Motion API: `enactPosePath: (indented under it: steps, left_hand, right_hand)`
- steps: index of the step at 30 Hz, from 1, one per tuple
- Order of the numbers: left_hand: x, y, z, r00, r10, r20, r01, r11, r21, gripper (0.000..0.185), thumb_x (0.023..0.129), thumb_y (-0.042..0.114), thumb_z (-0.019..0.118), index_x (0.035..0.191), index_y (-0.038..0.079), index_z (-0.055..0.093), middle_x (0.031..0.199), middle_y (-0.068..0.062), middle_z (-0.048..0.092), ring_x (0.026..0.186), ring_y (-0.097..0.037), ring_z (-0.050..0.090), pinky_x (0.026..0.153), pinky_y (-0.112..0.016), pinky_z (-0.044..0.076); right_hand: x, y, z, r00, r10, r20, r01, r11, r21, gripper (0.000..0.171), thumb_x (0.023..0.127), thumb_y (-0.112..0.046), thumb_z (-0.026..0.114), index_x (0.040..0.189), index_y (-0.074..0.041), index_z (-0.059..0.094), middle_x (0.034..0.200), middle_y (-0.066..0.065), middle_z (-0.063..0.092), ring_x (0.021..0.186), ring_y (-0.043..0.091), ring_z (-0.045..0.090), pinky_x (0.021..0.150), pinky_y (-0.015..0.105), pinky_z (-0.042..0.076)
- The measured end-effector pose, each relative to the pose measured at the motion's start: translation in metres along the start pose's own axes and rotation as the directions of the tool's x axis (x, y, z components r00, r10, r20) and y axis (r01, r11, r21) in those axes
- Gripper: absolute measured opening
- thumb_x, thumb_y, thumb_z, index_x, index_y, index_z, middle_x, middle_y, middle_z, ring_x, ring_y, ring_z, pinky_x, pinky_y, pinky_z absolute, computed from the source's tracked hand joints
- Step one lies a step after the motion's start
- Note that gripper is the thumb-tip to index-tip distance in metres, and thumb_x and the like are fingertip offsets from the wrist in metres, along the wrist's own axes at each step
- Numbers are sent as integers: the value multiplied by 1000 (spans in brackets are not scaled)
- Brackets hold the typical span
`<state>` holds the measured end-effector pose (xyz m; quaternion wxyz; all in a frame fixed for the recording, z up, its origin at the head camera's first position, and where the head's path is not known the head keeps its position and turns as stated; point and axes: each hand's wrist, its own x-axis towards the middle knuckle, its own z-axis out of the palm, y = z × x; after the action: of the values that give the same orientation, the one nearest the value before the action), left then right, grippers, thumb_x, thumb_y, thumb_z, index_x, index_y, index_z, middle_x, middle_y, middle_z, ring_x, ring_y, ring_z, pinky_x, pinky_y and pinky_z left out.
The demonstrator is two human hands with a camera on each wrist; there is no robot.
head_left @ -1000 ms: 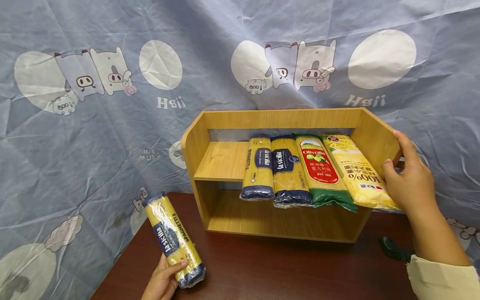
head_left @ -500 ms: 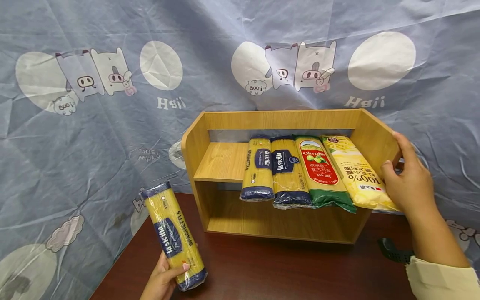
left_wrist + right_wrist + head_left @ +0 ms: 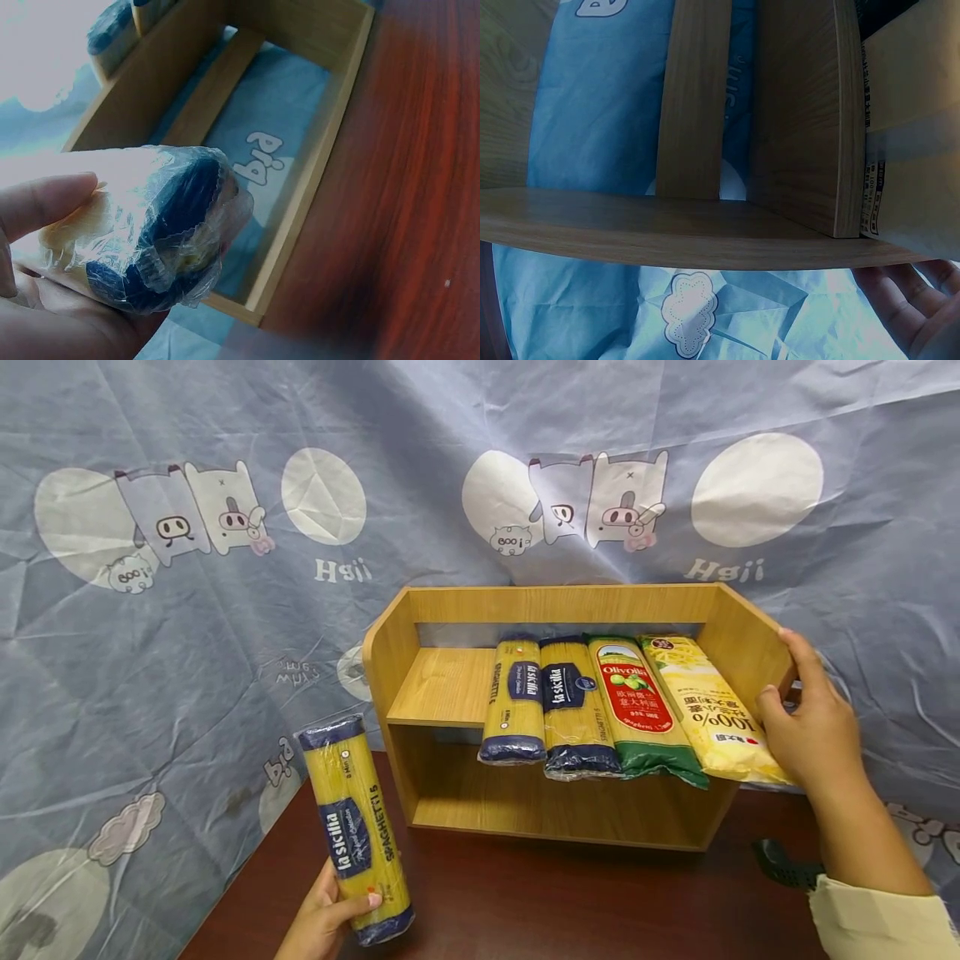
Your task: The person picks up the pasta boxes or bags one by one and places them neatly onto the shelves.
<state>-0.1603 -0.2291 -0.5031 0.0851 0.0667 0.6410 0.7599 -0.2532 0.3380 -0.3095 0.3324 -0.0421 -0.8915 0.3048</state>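
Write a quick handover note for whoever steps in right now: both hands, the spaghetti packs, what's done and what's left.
Left hand: grips the lower end of a la sicilia spaghetti pack, held above the table.
Right hand: holds the right side panel of the wooden shelf.
Done: four packs lie side by side on the upper board: two la sicilia packs, an Olivoila pack, a yellow pack.
Left: likely the held pack; the bare left part of the board has room.
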Motion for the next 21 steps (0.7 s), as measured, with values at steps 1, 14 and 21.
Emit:
enactPosePath:
  steps: [1, 14, 21]
  left_hand:
    - [0, 2, 0, 1000, -4, 4, 4, 1000, 5, 70, 92, -3, 61, 137, 43, 34, 122, 17, 69, 113, -12, 67, 94, -34, 55]
    - [9, 21, 16, 997, -15, 69, 11, 998, 66, 79, 90, 0, 66, 154, 13, 22, 128, 3, 67, 116, -19, 66, 96, -39, 55]
    - [11, 27, 25, 990, 4, 143, -13, 998, 62, 78, 89, -3, 65, 155, 12, 26, 130, 0, 67, 117, -21, 66, 96, -41, 56]
  right_hand:
    - [0, 0, 0, 1000, 2, 0, -2, 1000, 1, 71, 97, -19, 43, 161, -39, 19, 129, 32, 54, 117, 57, 56, 83, 65, 37]
    - [0, 2, 0, 1000, 6, -4, -6, 1000, 4, 71, 97, -19, 43, 161, -40, 19, 131, 32, 54, 117, 57, 56, 83, 65, 37]
    - [0, 1, 1, 1000, 1, -5, -1, 1000, 3, 72, 96, -19, 44, 161, -40, 19, 131, 33, 54, 116, 57, 56, 84, 65, 37]
